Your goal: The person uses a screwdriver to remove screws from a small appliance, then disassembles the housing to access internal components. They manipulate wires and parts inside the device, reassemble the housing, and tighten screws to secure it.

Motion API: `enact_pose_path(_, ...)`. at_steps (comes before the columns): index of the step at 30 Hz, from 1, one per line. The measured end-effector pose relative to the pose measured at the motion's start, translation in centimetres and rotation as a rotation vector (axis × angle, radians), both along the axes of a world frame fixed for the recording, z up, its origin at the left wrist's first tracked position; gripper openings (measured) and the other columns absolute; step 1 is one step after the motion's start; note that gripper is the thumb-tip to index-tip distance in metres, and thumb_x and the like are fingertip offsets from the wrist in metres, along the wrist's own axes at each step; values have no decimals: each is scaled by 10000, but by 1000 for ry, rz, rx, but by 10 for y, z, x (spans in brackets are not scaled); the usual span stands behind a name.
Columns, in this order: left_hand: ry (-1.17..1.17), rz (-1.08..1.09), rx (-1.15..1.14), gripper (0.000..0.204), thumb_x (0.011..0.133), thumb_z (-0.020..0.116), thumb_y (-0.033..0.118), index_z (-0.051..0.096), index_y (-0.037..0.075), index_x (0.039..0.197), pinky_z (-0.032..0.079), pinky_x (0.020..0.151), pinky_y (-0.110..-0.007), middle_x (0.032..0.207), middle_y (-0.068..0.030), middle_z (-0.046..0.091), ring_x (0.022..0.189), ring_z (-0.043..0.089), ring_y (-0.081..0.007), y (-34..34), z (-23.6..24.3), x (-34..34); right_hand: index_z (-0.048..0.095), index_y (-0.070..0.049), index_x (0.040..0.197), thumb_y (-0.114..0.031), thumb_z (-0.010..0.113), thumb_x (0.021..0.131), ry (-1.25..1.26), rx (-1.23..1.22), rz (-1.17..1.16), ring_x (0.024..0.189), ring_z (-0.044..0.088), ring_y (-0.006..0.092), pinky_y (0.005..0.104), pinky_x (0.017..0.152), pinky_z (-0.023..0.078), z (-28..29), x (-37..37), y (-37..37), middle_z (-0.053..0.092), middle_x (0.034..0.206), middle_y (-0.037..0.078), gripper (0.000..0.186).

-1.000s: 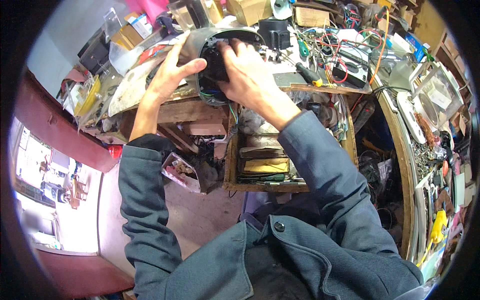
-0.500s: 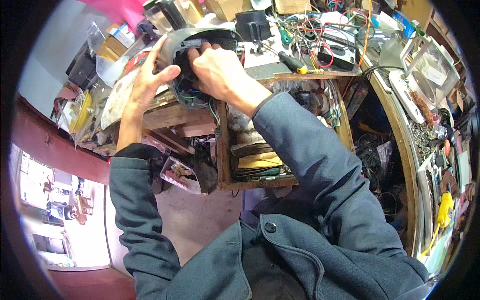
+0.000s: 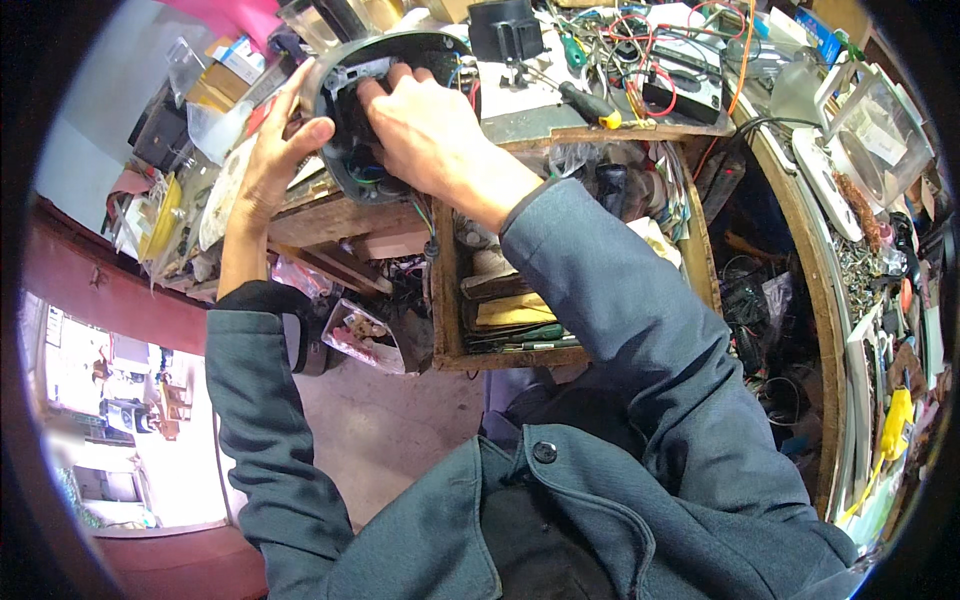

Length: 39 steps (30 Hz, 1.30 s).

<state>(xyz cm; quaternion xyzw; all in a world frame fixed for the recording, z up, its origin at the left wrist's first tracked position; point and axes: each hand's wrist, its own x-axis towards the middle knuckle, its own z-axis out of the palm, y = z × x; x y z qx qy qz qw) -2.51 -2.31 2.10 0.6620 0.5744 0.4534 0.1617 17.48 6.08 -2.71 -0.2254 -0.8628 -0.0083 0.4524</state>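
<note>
A hollow dark-grey appliance housing [image 3: 345, 58] is tilted with its open side toward me at the bench's front edge. My left hand [image 3: 268, 160] grips its left wall, thumb raised along the near side and fingers partly hidden behind. Bent inward, the fingers of my right hand [image 3: 425, 130] reach into the cavity; whatever their tips hold or press is hidden. Beside those fingertips lies a light-grey strip-shaped part [image 3: 360, 72] inside the housing. Thin coloured wires [image 3: 368, 180] show at its lower edge, and a cable [image 3: 428, 225] hangs below it.
On the bench right of the housing are a black cylindrical part [image 3: 505, 30], a screwdriver [image 3: 590, 103] and a black box with red leads [image 3: 685, 92]. Below, an open wooden drawer [image 3: 445, 345] juts toward me. A cluttered side bench [image 3: 850, 270] runs along the right.
My right hand has shifted slightly left within the housing, uncovering more of the light-grey strip. My left hand still grips the wall. The whole view has shifted a little.
</note>
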Motion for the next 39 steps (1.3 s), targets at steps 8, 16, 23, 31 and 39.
enact_pose_path(8,-67,72,-106,1075,814,731,679,306,130,1634,468,972,-322,1486,-133,534,1266,550,-207,-5,3,-3,667,-30,1176,-34,690,804,497,-26,109,1085,658,377,454,913,569,-30,42,-16,650,1215,201,373)
enact_pose_path(16,-56,121,-33,1093,795,762,642,321,71,1616,404,1107,-363,1478,-171,528,1324,518,-254,-8,-9,4,574,17,1366,-275,721,907,567,-739,166,1011,692,346,433,942,528,-50,63,-5,692,1171,238,563)
enact_pose_path(23,261,447,197,1238,653,870,678,341,55,1582,471,1090,-483,1406,-308,497,1269,572,-429,-14,-32,69,620,15,1337,-384,682,988,681,-664,196,1105,666,291,387,993,496,-27,63,-16,697,1243,193,533)
enact_pose_path(31,325,755,445,1190,605,924,561,376,94,1553,477,1016,-566,1390,-361,435,1235,539,-499,-27,-48,127,658,-93,1236,-548,641,993,755,-1521,515,926,663,206,381,844,543,11,65,-3,689,1008,80,515)
enact_pose_path(39,435,663,614,1138,579,907,546,414,230,1555,268,1093,-677,1513,-420,247,1380,311,-578,-41,-69,190,532,-53,1440,-438,471,1095,901,-1463,748,1175,674,277,426,1003,556,19,105,-25,656,1353,137,520)
